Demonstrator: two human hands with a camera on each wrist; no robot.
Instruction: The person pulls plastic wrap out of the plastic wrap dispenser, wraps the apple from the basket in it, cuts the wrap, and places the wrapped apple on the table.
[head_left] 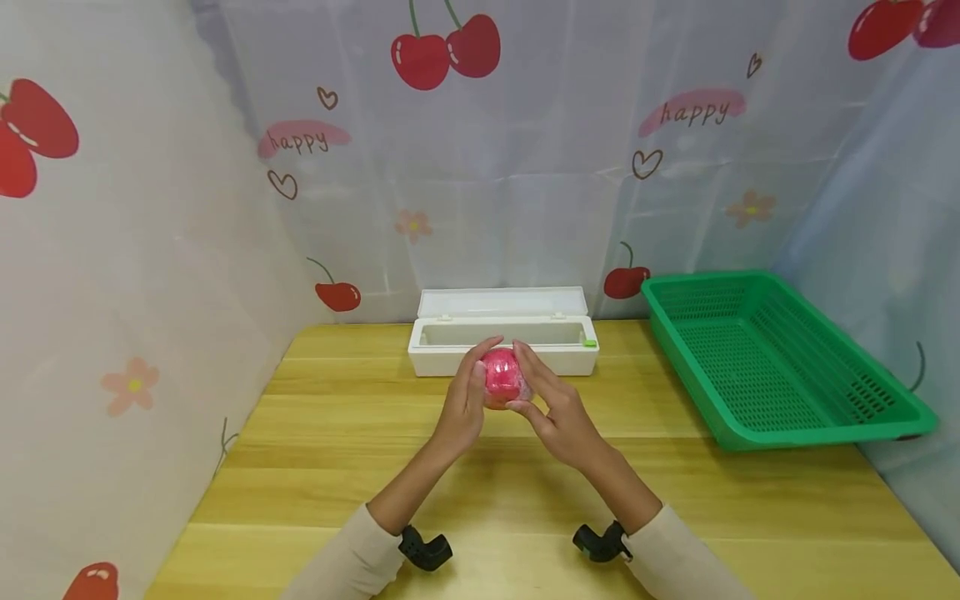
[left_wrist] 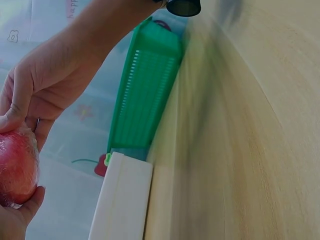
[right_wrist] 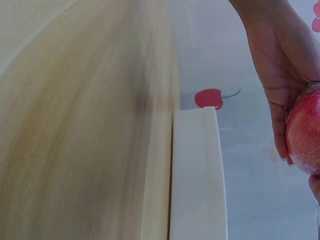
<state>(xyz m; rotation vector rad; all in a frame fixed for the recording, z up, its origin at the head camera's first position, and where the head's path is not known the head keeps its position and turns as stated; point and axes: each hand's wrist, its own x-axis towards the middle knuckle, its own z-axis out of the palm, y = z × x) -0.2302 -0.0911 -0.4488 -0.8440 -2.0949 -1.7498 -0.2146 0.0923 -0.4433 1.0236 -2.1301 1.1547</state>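
Observation:
Both hands hold a round red fruit (head_left: 501, 377), which looks like an apple, wrapped in clear plastic film. My left hand (head_left: 461, 410) cups its left side, and my right hand (head_left: 561, 417) cups its right side, the thumb low near the front. Shiny, crinkled film shows over the fruit (left_wrist: 18, 165) in the left wrist view. The right wrist view catches the fruit (right_wrist: 306, 132) at its edge, against the left palm and fingers. Just behind the hands stands a long white box (head_left: 504, 360) with its lid tipped back and a small green piece (head_left: 590, 343) on its front edge.
A green plastic basket (head_left: 720, 417) with slotted walls stands at the right of the wooden table (head_left: 337, 467). Cherry-printed curtains (head_left: 517, 208) enclose the back and sides. Each wrist carries a black camera mount.

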